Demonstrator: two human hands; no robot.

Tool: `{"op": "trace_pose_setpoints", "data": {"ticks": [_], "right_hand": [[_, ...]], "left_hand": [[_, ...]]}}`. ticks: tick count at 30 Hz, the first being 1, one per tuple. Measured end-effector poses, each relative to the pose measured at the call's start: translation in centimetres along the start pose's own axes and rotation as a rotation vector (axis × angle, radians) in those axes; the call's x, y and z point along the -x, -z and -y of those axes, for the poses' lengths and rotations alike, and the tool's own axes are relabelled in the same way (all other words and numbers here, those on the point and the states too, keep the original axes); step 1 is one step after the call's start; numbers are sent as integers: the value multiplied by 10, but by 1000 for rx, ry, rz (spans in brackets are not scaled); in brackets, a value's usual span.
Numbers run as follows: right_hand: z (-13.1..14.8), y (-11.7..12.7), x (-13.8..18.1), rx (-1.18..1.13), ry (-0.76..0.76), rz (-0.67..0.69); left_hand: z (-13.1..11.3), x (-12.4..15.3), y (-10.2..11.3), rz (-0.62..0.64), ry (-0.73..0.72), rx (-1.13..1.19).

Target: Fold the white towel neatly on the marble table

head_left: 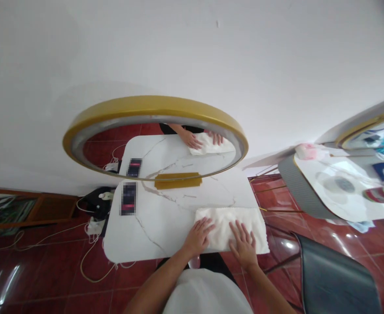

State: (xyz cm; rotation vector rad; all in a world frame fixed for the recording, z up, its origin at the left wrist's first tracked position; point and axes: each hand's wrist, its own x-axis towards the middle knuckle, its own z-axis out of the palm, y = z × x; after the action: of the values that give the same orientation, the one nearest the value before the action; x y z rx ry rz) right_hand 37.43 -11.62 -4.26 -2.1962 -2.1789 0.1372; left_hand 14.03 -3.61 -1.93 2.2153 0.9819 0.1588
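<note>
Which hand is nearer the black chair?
Right: the right hand lies on the white cloth, left of the black chair; the left hand, at the cloth's left edge, is farther.

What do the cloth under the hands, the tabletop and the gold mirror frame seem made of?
Cloth: matte fabric, possibly cotton, lying softly wrinkled. Tabletop: smooth white marble-look surface with dark veins; stone or printed laminate, unclear. Mirror frame: gold finish with a soft sheen, perhaps metal or painted plastic.

No text, brand, number or sign could be read; the dark item (128, 199) on the worktop (169, 222), well left of the left hand (197, 237), was pixelated.
</note>
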Motion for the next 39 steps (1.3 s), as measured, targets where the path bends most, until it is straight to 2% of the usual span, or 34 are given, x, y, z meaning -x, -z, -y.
{"op": "trace_pose_setpoints", "data": {"ticks": [5,9,13,20,24,27,30,33,35,39], "right_hand": [[38,-7,-4,18,33,-1],[82,-12,-10,-15,130,51],[134,-11,-19,-82,261,158],[228,-3,-35,-230,567,422],[276,-4,-41,-264,666,509],[301,-5,-45,-276,692,546],[308,-4,-49,-293,686,544],[294,0,-50,-309,652,500],[272,2,-48,-289,602,460],[216,3,-33,-208,470,356]], "left_hand": [[20,27,24,-82,27,-6],[40,64,33,-180,177,-72],[67,109,42,-287,340,-150],[124,192,63,-418,623,-329],[154,234,65,-502,756,-429],[166,250,63,-561,829,-452],[165,247,60,-639,900,-432],[159,231,53,-691,900,-397],[154,218,47,-662,800,-366],[140,189,41,-484,477,-249]]}}
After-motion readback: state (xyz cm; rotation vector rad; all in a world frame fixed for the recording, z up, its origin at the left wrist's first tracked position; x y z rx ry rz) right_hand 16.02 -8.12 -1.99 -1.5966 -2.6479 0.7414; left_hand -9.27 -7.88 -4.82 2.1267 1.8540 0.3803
